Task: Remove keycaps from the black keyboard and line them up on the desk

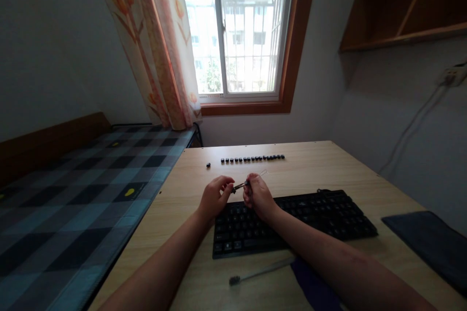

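- Head view: your right hand (260, 195) has its grip closed round a slim tool (240, 186).
- Your left hand (214, 197) nears its end and a small black piece (234, 190); you cannot tell whether that grip pinches.
- The keyboard (328, 214) lies below on the tabletop (310, 161), keycaps (249, 159) lined up beyond.

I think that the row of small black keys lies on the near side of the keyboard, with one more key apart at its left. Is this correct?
Not quite: the head view shows the row of small black keys on the far side of the keyboard. One more key does lie apart at its left.
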`<move>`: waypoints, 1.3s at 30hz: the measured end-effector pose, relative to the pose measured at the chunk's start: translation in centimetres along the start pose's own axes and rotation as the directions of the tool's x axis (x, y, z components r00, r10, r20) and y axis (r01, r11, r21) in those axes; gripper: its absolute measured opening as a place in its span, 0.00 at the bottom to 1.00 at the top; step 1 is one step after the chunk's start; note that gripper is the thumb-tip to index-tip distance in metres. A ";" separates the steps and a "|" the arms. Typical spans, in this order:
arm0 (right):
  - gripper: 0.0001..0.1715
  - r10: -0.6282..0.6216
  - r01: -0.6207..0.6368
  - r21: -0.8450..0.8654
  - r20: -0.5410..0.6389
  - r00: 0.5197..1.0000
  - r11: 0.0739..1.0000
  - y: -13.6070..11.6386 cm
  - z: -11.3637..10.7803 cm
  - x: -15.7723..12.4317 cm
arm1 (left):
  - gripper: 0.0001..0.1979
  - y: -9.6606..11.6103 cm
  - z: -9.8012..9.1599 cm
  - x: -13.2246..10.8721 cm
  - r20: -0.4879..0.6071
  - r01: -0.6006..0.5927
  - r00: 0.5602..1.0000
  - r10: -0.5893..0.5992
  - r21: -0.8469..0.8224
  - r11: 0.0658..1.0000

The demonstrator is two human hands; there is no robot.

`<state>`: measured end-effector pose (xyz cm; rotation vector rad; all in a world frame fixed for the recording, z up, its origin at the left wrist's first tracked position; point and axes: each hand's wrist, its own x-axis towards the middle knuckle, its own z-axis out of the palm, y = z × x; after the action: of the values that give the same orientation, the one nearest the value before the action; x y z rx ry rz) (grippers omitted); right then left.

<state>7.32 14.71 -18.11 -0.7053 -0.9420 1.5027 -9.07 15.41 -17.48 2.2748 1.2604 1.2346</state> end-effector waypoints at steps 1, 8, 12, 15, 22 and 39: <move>0.25 0.002 -0.002 0.016 -0.010 1.000 1.000 0.1 0.0 0.1 | 0.10 0.2 0.1 0.0 0.018 -0.022 1.000 0.021 0.010 1.000; 0.26 -0.048 0.045 -0.061 -0.055 0.997 0.997 0.3 0.1 0.1 | 0.11 0.3 0.4 0.4 0.112 0.137 0.987 -0.118 -0.182 0.974; 0.27 -0.069 0.061 -0.108 -0.075 0.995 0.992 0.3 0.1 0.0 | 0.13 0.1 0.1 0.9 0.208 0.263 0.958 -0.199 -0.351 0.899; 0.27 -0.085 0.074 -0.119 -0.091 0.992 0.990 0.3 0.0 0.1 | 0.14 -0.2 -0.6 1.1 0.232 0.311 0.943 -0.238 -0.364 0.878; 0.27 -0.079 0.071 -0.079 -0.102 0.992 0.994 0.2 0.1 0.3 | 0.14 -2.9 -2.3 0.8 0.139 0.333 0.942 -0.305 -0.279 0.901; 0.28 -0.061 0.056 -0.068 -0.076 0.995 0.996 -0.3 0.5 0.0 | 0.07 -6.7 -2.0 1.0 0.085 0.054 0.990 -0.112 0.509 0.859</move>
<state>7.06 14.60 -17.64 -0.7721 -0.9480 1.3885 -14.21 19.78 -19.56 2.5523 1.7873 0.7920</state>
